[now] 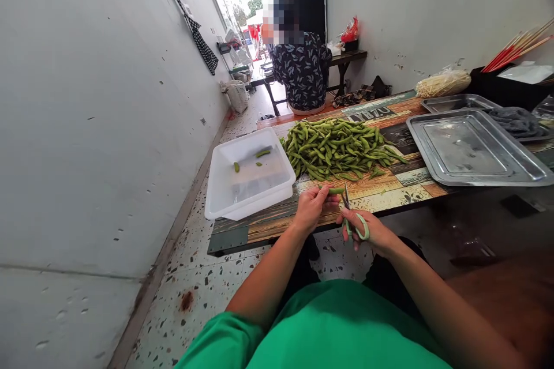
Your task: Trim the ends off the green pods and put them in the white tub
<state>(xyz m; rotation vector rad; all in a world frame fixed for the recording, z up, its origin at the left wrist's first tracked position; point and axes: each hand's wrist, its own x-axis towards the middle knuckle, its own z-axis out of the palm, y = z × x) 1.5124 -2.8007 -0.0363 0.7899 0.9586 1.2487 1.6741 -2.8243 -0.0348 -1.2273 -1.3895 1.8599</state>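
Observation:
My left hand (312, 207) pinches a green edamame pod (335, 191) over the near edge of the table. Around the handles of a pair of scissors (362, 227) with pale green grips, my right hand (367, 230) is closed. The scissor blades point up at the pod's right end; whether they touch it I cannot tell. Beyond both hands lies a big heap of edamame pods (337, 147). To the left of the heap, a white plastic tub (251, 202) holds a few pods on its bottom.
Metal trays (474, 150) lie at the table's right, with a dark cloth (515, 121), a bag of skewers (444, 82) and a black box (497, 83) of red-tipped sticks behind. A person (300, 72) in a patterned shirt sits beyond the patterned table (268, 222). A wall stands left.

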